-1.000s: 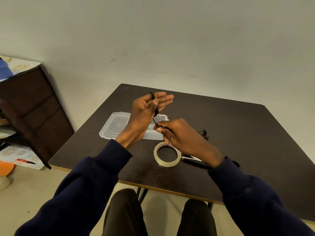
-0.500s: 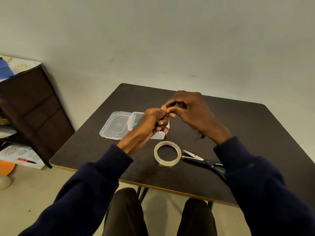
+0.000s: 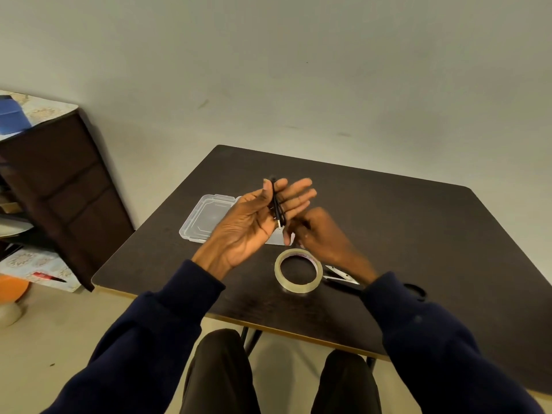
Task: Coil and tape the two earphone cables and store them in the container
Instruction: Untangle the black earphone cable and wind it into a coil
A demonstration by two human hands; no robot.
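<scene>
The left hand [image 3: 257, 222] is raised above the desk [image 3: 418, 222], palm up and fingers straight. Its thumb pinches a bundle of black earphone cable [image 3: 276, 204] against the index finger. The loops run down across the palm, and a small plug end shows at the bottom. Just right of it and lower, the right hand [image 3: 321, 237] is blurred, its fingers bent toward the cable. Whether it holds anything cannot be told.

Behind the left hand a clear plastic container [image 3: 209, 218] lies open on the desk. Its lid is flat to the left, and the wrist and palm cover most of the box part. Nearer, a tape roll [image 3: 298, 270] lies flat just below the right hand. To its right lie scissors [image 3: 343, 276], partly covered by the right sleeve.

Off the desk to the left stands a dark cabinet [image 3: 59, 180] with a blue object [image 3: 12, 118] on top. An orange ball [image 3: 12, 288] lies on the floor by it.
</scene>
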